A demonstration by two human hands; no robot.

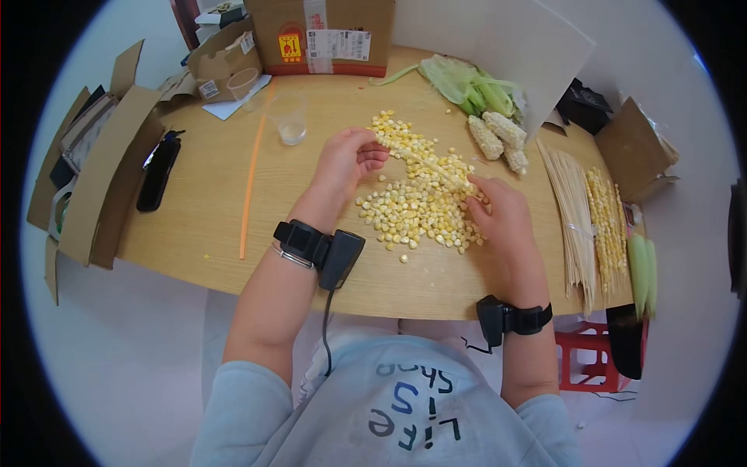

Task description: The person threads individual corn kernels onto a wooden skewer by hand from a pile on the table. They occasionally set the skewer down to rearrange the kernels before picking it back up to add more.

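My left hand (352,162) pinches the far-left end of a thin skewer strung with corn kernels (424,162). The skewer slants down to the right above the table. At its other end, the thumb and fingers of my right hand (499,214) are closed on it. Beneath and around it spreads a pile of loose yellow and white corn kernels (416,210). A bundle of bare wooden skewers (572,222) lies to the right of my right hand. Beside that bundle are several skewers full of kernels (605,222).
Several stripped corncobs (498,140) and green husks (482,89) lie at the back right. Whole green ears (642,272) rest at the right edge. A clear cup (292,131), an orange strip (253,179), a black phone (159,173) and cardboard boxes (117,175) are left and behind.
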